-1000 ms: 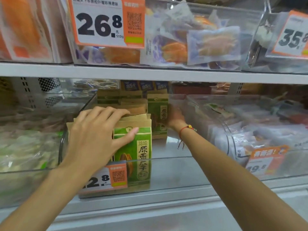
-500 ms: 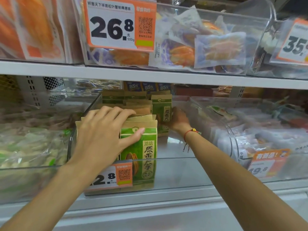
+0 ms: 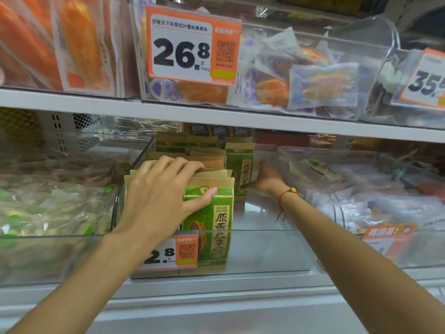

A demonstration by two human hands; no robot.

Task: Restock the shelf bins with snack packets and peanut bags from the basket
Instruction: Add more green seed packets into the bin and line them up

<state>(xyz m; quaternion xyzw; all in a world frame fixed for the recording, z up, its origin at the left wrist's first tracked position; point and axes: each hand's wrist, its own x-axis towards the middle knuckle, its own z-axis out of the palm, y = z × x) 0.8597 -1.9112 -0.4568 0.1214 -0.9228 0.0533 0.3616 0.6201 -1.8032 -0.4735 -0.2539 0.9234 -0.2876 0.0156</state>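
**shelfwatcher:** Bins everywhere on this one. Middle clear bin (image 3: 277, 249) on the lower shelf (image 3: 216, 292) holds the green-and-brown paper bags (image 3: 212, 213), standing upright in a row along its left side, front to back. Right half of that bin is bare floor. An orange price tag (image 3: 173, 253) is stuck on the front wall and covers the bottom of the front bag.

**aisle9:** What are the hands doing?

**shelfwatcher:** Left hand (image 3: 161, 196) is draped over the tops of the front bags, fingers curled over the back edge, thumb pressed on the front bag's face, so it's gripping that bunch. Right hand (image 3: 265, 179) is reaching deep into the bin, against the side of a rear bag (image 3: 240, 169). It's blurry and seen through the plastic, so I can't tell if it's gripping or just touching. Red string bracelet (image 3: 289, 192) on that wrist.

**aisle9:** Neighbours?

**shelfwatcher:** Left bin (image 3: 48, 256) has clear packets with green bits, right bin (image 3: 337, 213) has pale wrapped packets and its own orange tag (image 3: 387, 239). The upper shelf (image 3: 120, 108) hangs right over the bags. Its bin (image 3: 375, 68) has purple-and-orange packets behind a 26.8 tag (image 3: 192, 44).
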